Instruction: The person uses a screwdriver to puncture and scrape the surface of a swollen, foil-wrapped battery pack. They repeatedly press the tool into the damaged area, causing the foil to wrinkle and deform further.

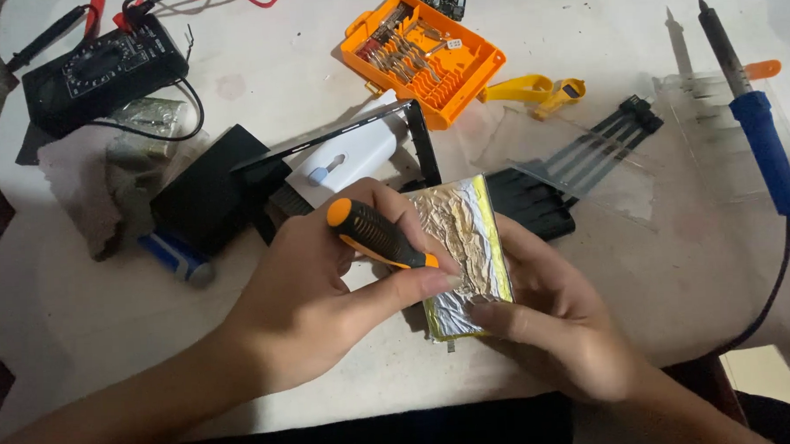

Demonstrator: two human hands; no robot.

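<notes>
My left hand (327, 294) grips a small screwdriver with an orange-and-black handle (376, 234), its tip end pressed against a flat pack wrapped in crinkled silver foil (462, 237). My right hand (556, 308) steadies that pack from the right and below, fingers along its lower edge. The pack lies on the white table (83, 320), in front of a black rectangular frame (423, 142) and a white casing (349, 158).
An orange bit case (424, 59) lies open at the back, yellow tweezers (535, 90) beside it. A black multimeter (101, 70) sits far left, a blue-handled soldering iron (764, 135) at right. Black plastic parts (206, 198), a blue cell (177, 258) and clear plastic sheets (585, 154) lie around.
</notes>
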